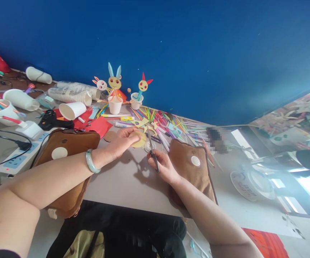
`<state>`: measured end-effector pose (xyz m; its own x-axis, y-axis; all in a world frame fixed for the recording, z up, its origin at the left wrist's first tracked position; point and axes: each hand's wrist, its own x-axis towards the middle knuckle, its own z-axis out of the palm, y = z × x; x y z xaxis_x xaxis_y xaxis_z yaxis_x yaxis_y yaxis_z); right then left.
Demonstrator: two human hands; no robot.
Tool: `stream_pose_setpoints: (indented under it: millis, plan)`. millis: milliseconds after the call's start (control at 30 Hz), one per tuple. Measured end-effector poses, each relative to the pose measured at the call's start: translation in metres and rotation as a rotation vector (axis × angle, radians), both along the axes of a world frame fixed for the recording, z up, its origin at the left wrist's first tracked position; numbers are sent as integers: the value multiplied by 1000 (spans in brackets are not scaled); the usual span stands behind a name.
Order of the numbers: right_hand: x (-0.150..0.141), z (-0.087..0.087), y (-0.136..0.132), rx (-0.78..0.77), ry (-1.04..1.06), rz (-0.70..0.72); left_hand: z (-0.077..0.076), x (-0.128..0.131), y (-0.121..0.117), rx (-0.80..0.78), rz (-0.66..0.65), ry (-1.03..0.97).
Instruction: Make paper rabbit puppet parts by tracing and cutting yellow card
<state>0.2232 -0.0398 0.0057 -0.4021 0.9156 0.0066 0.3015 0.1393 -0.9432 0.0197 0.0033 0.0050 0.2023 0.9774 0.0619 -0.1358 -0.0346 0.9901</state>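
My left hand (123, 141) is closed on a round, pale yellow piece of paper (140, 140), pinching it between thumb and fingers. A pale jade-coloured bangle (91, 162) sits on that wrist. My right hand (164, 166) grips a pair of scissors (154, 160) with dark handles, the blades pointing up and away from me. Their blades are just right of the paper disc; whether they touch it, I cannot tell. Behind the hands lie yellow paper offcuts (142, 123) and a brown disc (109, 136) near my left hand.
Brown padded pouches (189, 157) flank the work area on the table. Rabbit-faced figures stand in white paper cups (115, 105) by the blue wall. Felt pens (162, 139), red paper (99, 124), a black glue gun (53, 121) and a power strip (23, 152) surround them.
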Motion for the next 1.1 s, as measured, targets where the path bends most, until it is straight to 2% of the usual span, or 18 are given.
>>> stream_pose_setpoints:
  millis: [267, 700, 1100]
  plan:
    - [0, 2, 2, -60, -30, 44, 3, -2, -3, -29, -4, -5]
    - [1, 1, 2, -68, -3, 34, -3, -3, 1, -14, -50, 4]
    - [1, -2, 4, -91, 25, 25, 1, -5, -3, -24, -49, -1]
